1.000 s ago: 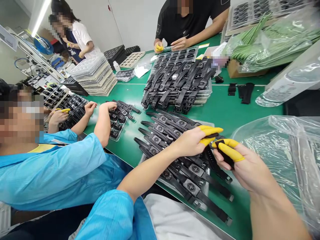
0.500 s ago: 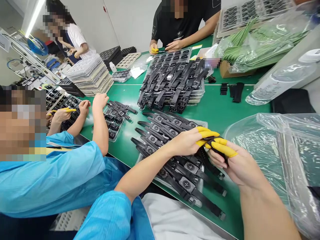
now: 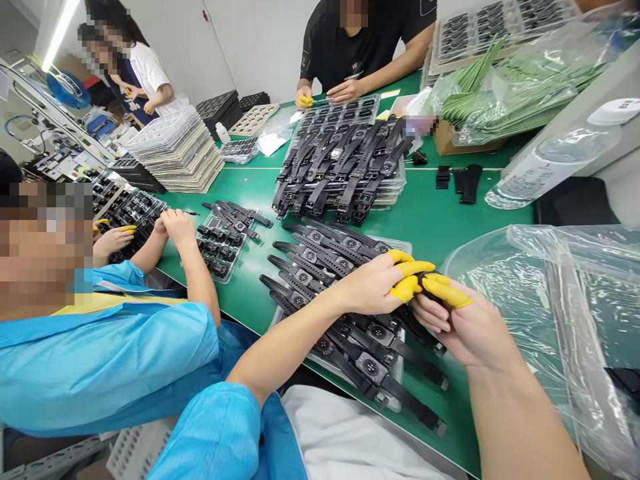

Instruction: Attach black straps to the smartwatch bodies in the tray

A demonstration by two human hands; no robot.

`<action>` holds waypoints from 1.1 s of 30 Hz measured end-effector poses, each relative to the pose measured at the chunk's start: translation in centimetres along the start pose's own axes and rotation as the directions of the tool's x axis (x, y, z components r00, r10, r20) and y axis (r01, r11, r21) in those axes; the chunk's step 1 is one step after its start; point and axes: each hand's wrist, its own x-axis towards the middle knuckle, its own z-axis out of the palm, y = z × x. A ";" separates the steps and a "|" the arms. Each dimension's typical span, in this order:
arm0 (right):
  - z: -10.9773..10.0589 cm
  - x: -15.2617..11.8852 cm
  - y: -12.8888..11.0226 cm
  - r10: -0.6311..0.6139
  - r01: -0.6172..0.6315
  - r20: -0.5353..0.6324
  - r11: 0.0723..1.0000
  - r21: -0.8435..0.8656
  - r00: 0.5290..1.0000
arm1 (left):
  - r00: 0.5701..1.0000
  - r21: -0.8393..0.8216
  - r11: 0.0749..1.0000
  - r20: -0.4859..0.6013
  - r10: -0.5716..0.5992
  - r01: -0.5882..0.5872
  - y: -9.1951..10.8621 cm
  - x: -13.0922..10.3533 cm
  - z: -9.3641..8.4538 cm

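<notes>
My left hand (image 3: 383, 283) and my right hand (image 3: 453, 310) meet over the near edge of a tray, with yellow finger cots on several fingers. Pinched between them is a black smartwatch (image 3: 426, 285), mostly covered by the fingers. Both hands are closed on it. Under and beside my left hand lie rows of black smartwatches (image 3: 371, 365) with straps, many with their backs facing up. They overlap on a clear plastic tray (image 3: 397, 393), whose rim shows at the near corner.
Behind stands a stack of trays topped with strapped watches (image 3: 345, 167). A clear plastic bag (image 3: 550, 300) spreads at right, near a bottle (image 3: 555, 160) and loose black straps (image 3: 467, 183). To my left, a co-worker's arm (image 3: 197, 267) reaches over a smaller watch tray (image 3: 227, 270).
My fingers have closed further around the smartwatch, hiding more of it. The co-worker's raised hand at left has come down and left. The view has shifted slightly.
</notes>
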 end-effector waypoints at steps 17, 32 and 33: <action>-0.9 0.1 0.4 -0.182 0.177 -0.020 0.970 -0.167 0.983 | 1.000 -0.096 0.995 -0.029 0.010 -0.012 -0.4 -0.1 0.1; -1.7 1.6 1.7 -0.688 0.481 0.021 0.484 -0.731 0.725 | 0.901 -0.188 0.981 -0.432 -0.038 -0.049 -0.4 0.2 -2.4; -1.7 1.6 1.6 -0.729 0.514 0.050 0.430 -0.742 0.683 | 0.921 -0.129 0.991 -0.390 -0.019 -0.034 0.4 -0.2 -3.5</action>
